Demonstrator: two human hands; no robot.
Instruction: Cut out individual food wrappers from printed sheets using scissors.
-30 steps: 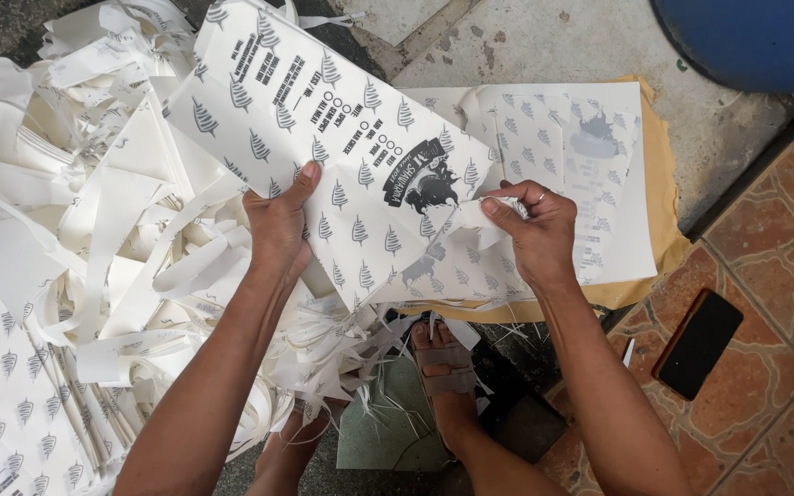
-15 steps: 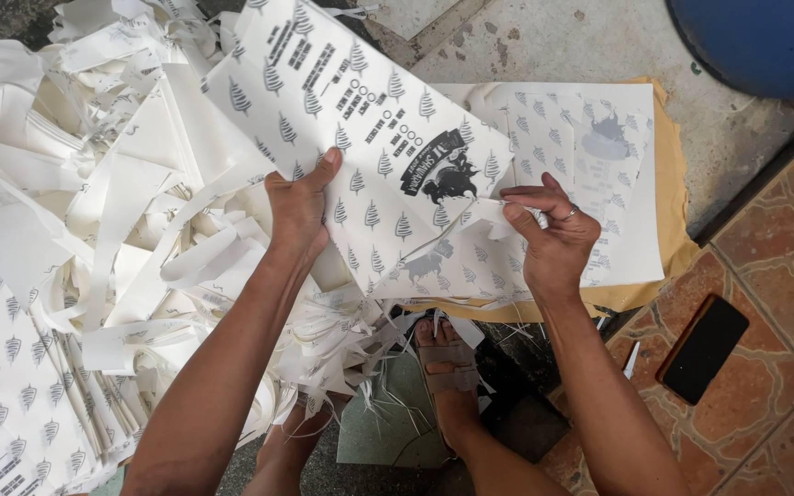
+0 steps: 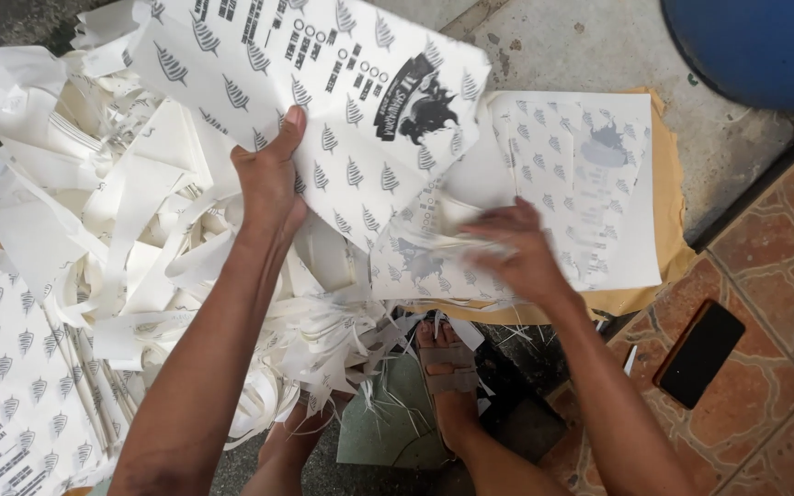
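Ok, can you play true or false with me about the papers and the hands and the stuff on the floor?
1. The left hand grips a printed sheet with little leaf shapes on it. True.
2. The right hand is holding the black phone. False: the phone lies on the reddish floor tiles, apart from the hand, which is blurred over the flat sheets.
3. A heap of white paper strips lies by the left arm. True.
4. The flat stack of sheets rests on a green cloth. False: it rests on brown cardboard.
5. A foot in a sandal shows below the sheets. True.
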